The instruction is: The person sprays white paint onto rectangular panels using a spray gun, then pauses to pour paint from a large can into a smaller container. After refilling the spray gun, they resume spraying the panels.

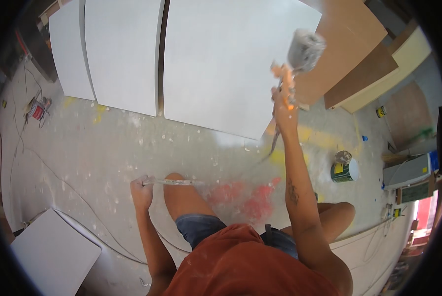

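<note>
My right hand (283, 101) is raised and grips an orange spray gun (286, 79) with a paint-crusted grey cup (306, 49) on top, held over the edge of a large white panel (221, 64). A hose (272, 143) hangs from the gun toward the floor. My left hand (141, 190) is closed around a thin paint-spattered stick or hose section (174, 182) just above my bare knee. I crouch in blue shorts and an orange shirt.
Two more white panels (117, 49) lean to the left. Brown boards (359, 49) stand at the right. A paint can (344, 170) sits on the spattered floor at right, a small can (36, 109) at left, another white board (53, 254) at lower left. Cables trail across the floor.
</note>
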Available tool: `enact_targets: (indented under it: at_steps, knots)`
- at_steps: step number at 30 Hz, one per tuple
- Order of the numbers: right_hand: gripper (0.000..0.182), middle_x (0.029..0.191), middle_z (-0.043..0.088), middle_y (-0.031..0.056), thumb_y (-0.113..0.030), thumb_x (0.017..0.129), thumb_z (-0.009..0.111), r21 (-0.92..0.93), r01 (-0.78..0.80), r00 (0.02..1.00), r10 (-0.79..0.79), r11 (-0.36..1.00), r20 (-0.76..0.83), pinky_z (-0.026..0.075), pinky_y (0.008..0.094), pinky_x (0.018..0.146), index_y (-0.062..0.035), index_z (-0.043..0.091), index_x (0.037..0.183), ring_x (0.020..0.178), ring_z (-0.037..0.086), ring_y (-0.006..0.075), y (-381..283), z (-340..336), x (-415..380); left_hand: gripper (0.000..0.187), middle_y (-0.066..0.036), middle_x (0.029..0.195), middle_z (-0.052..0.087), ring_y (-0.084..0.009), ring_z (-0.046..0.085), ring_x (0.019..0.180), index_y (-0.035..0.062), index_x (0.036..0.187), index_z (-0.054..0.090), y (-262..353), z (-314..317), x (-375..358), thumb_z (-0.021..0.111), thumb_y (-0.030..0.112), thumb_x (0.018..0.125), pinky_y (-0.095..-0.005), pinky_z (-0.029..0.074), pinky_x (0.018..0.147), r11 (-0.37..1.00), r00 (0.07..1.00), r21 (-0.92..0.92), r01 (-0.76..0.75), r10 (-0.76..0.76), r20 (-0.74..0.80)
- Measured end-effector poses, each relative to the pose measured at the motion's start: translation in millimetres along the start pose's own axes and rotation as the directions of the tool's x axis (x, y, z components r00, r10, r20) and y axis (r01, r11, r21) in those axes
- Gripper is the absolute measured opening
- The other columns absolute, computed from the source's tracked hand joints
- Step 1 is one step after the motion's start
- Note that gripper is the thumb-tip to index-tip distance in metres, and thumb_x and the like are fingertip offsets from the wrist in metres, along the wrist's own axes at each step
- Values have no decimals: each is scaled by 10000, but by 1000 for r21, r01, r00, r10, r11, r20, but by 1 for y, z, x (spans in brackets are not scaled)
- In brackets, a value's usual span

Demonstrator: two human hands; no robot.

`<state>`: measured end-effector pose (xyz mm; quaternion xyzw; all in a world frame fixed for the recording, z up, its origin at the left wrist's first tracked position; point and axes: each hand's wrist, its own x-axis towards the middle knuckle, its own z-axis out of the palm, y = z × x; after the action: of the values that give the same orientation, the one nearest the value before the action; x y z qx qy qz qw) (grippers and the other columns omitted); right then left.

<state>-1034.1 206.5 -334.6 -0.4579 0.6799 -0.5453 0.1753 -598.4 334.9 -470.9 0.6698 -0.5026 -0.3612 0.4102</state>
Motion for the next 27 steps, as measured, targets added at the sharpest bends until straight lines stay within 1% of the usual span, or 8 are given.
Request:
enact_targets:
  at_steps: [4, 5, 8, 10, 15, 18, 22, 27]
  knots:
    - [282, 666, 475, 7, -250, 968, 641, 218, 57, 996, -41, 974, -79, 408, 336, 576, 8, 561, 888, 631, 475, 140, -56, -6, 9, 355, -64, 625, 228, -100, 274, 612, -13, 622, 402, -3, 3, 1, 663, 93, 837, -347, 242, 507, 998, 999, 57, -34, 35, -14]
    - [205, 634, 485, -38, -232, 963, 656, 260, 189, 978, -157, 947, -141, 322, 251, 457, -52, 613, 874, 513, 406, 42, -42, -2, 12, 351, -62, 631, 225, -102, 275, 613, -19, 625, 405, -3, 4, 1, 664, 91, 834, -350, 245, 507, 996, 999, 82, -30, 32, -19]
    - [202, 656, 513, -23, -226, 972, 643, 101, 266, 957, -250, 959, -150, 359, 260, 473, -41, 622, 896, 536, 447, 59, -4, 2, -15, 352, -58, 624, 228, -104, 278, 610, -27, 632, 408, -4, 5, 0, 668, 97, 833, -358, 251, 507, 993, 996, 92, -77, 81, -35]
    - [260, 725, 568, 29, -238, 966, 647, 10, -6, 999, 6, 1000, 40, 420, 311, 600, 19, 609, 968, 670, 503, 119, 22, -1, -50, 352, -62, 622, 230, -106, 278, 608, -26, 632, 410, -2, 4, 1, 670, 101, 833, -358, 252, 507, 994, 998, 89, -65, 67, -16]
    - [297, 703, 583, 38, -278, 911, 687, -165, -247, 905, 288, 955, 312, 423, 317, 557, 12, 633, 876, 624, 511, 126, 107, 1, -119, 351, -71, 612, 234, -109, 277, 605, -20, 630, 408, -7, 2, 0, 672, 95, 830, -355, 252, 505, 998, 999, 61, -25, 24, 25]
    - [338, 679, 583, 37, -324, 879, 710, -293, -521, 677, 597, 802, 430, 400, 314, 478, 4, 633, 846, 551, 512, 125, 121, 0, -130, 351, -52, 623, 228, -104, 276, 608, -10, 625, 398, -18, 4, 0, 665, 81, 833, -347, 250, 503, 994, 996, 51, -92, 92, 16]
    - [340, 665, 588, 49, -319, 881, 702, -284, -381, 807, 466, 880, 362, 424, 345, 479, 16, 646, 866, 538, 542, 169, 88, 12, -93, 328, 10, 611, 279, -82, 296, 604, 22, 608, 432, -16, 4, 1, 657, 72, 842, -321, 253, 509, 999, 997, -5, -53, 53, 53]
    - [299, 743, 610, 97, -253, 944, 659, -94, 28, 996, -19, 995, 91, 479, 387, 678, 39, 638, 1007, 699, 568, 204, -16, 21, -12, 385, -19, 628, 228, -93, 273, 615, 11, 606, 385, -8, 4, 0, 668, 89, 856, -333, 243, 502, 997, 999, -74, -32, 35, 38]
